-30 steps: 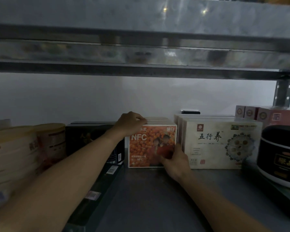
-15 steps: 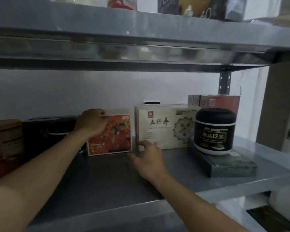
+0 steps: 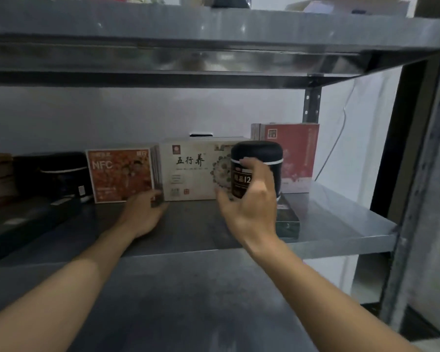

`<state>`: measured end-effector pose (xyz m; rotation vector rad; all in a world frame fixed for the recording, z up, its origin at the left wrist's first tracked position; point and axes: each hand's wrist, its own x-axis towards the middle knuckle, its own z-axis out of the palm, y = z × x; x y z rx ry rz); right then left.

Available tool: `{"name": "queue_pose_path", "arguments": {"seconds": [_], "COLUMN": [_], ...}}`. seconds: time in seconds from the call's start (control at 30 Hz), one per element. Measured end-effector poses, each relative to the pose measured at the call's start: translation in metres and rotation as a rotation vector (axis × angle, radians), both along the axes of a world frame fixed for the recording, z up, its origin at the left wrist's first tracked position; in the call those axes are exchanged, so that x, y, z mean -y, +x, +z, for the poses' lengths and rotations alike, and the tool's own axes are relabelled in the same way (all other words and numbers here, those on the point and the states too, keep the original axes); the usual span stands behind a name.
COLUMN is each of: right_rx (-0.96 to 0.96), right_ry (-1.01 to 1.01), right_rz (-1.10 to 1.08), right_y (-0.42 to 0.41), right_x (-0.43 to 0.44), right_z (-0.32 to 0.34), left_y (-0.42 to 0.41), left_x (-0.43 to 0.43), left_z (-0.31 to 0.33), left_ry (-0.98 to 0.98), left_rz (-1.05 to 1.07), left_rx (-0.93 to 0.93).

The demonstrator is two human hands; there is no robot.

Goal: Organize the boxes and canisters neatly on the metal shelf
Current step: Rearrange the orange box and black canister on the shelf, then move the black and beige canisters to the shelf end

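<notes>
Dim light is reaching the metal shelf (image 3: 328, 224) from the right, glinting on the upper shelf edge (image 3: 243, 27); the left end is lying in shadow, the right hand (image 3: 249, 207) is blurring, verticals are bowing.

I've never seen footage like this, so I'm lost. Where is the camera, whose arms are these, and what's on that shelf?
No machine here: a person wears a camera on the head, so you look along their own arms. On the metal shelf an orange box, a cream box and a red box stand in a row. The left hand touches the orange box's lower corner. The right hand reaches round a black canister standing on a flat dark green box; whether it grips yet is unclear.
</notes>
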<state>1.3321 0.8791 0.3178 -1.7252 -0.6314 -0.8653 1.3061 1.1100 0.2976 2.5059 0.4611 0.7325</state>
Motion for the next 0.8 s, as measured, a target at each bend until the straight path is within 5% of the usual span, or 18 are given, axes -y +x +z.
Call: {"name": "queue_pose_path", "arguments": {"seconds": [0.13,0.5,0.8], "right_rx": [-0.046,-0.418,-0.304], "right_ry": [0.097,0.121,0.095], "right_rz": [-0.139,0.071,0.247], "right_y": [0.028,0.077,0.035], "right_x": [0.013,0.010,-0.022], "right_z": [0.017,0.013,0.013], "left_y": [-0.002,-0.004,-0.034], "left_x": [0.000,0.001,0.003], "left_z": [-0.007,-0.010,-0.001], "left_ry": [-0.045,0.022,-0.138], "left_rz": [0.003,0.032,0.078], "left_rx": [-0.170,-0.233,0.062]}}
